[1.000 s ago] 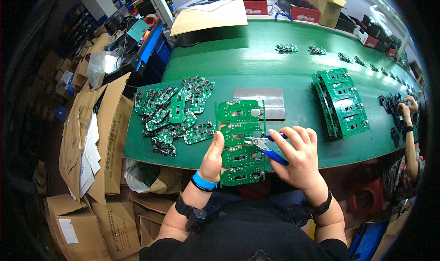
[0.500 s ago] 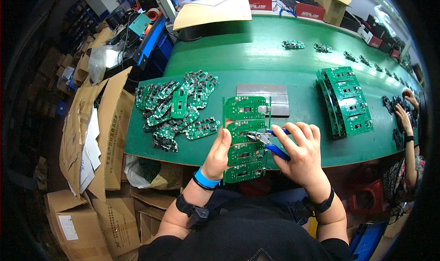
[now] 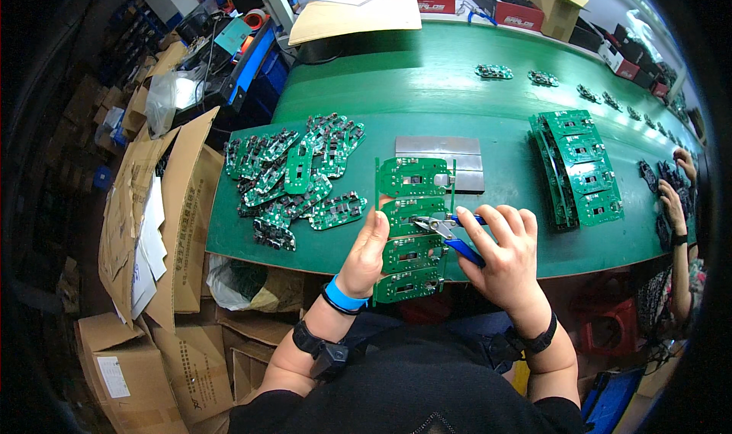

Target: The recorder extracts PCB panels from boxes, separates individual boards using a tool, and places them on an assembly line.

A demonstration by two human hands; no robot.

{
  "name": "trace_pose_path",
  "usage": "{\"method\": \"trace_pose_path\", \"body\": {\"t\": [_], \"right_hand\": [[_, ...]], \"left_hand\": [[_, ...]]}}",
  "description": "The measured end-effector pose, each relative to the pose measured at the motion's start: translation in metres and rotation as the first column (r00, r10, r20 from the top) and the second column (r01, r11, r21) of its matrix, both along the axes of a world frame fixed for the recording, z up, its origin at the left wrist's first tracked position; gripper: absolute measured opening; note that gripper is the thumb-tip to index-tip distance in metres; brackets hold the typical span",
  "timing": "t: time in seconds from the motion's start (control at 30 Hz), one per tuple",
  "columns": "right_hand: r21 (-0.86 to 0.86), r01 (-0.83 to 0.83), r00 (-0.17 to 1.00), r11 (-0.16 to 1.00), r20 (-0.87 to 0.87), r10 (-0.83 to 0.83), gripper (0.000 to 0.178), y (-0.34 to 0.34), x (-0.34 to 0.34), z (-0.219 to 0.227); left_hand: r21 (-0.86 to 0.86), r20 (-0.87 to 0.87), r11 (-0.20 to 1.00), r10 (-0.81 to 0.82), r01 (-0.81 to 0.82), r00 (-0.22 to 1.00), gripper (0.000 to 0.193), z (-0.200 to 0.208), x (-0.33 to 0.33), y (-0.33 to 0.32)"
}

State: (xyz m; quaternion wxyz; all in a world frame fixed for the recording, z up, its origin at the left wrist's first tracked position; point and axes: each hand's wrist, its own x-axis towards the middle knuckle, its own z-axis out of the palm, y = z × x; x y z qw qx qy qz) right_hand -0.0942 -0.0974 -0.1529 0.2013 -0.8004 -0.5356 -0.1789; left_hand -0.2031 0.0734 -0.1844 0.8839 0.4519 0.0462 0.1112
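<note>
My left hand (image 3: 364,253) grips the left edge of a green circuit board panel (image 3: 412,208), made of several joined boards in a column. It is held above the bench's front edge. In my right hand (image 3: 501,245) are cutting pliers with blue handles (image 3: 463,249). Their metal jaws lie over the panel's middle, at the second board from the top; whether they touch it I cannot tell. Behind the panel a grey metal block (image 3: 467,153) rests on the bench. Loose circuit boards (image 3: 299,167) form a heap to the left. A stack of uncut panels (image 3: 583,167) stands on the right.
The green bench (image 3: 366,114) runs back to a green belt carrying a row of small boards (image 3: 494,71). A co-worker's hands (image 3: 672,198) handle dark parts at the far right. Cardboard boxes (image 3: 145,365) crowd the left side, and a red stool (image 3: 610,327) is at lower right.
The panel and the pliers have shifted very slightly to the right together. Both hands keep their hold.
</note>
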Motion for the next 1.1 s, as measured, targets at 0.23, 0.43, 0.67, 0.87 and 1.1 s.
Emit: {"method": "trace_pose_path", "body": {"t": [0.23, 0.43, 0.67, 0.87, 1.1], "right_hand": [[-0.012, -0.02, 0.999, 1.0, 0.038, 0.02, 0.056, -0.001, 0.002, 0.0], [0.118, -0.016, 0.999, 0.993, -0.036, 0.02, 0.05, -0.004, 0.003, -0.002], [0.128, 0.062, 0.994, 0.99, -0.095, -0.05, 0.042, -0.011, 0.007, -0.009], [0.105, 0.078, 0.995, 0.991, -0.078, -0.07, 0.045, -0.006, 0.005, -0.015], [0.154, 0.124, 0.984, 0.98, -0.149, -0.101, 0.048, -0.019, 0.01, -0.006]], "left_hand": [[0.013, -0.055, 1.0, -0.01, 0.011, 0.998, 0.051, 0.001, 0.0, 0.001], [-0.059, -0.054, 0.998, -0.003, 0.0, 0.999, 0.053, -0.004, -0.006, 0.006], [-0.642, 0.197, 0.735, -0.116, 0.218, 0.973, 0.065, -0.027, -0.011, 0.021], [-0.68, 0.32, 0.655, -0.141, 0.33, 0.937, 0.066, -0.036, -0.006, 0.017], [-0.515, 0.078, 0.852, -0.069, 0.1, 0.995, 0.069, -0.007, -0.001, 0.013]]}}
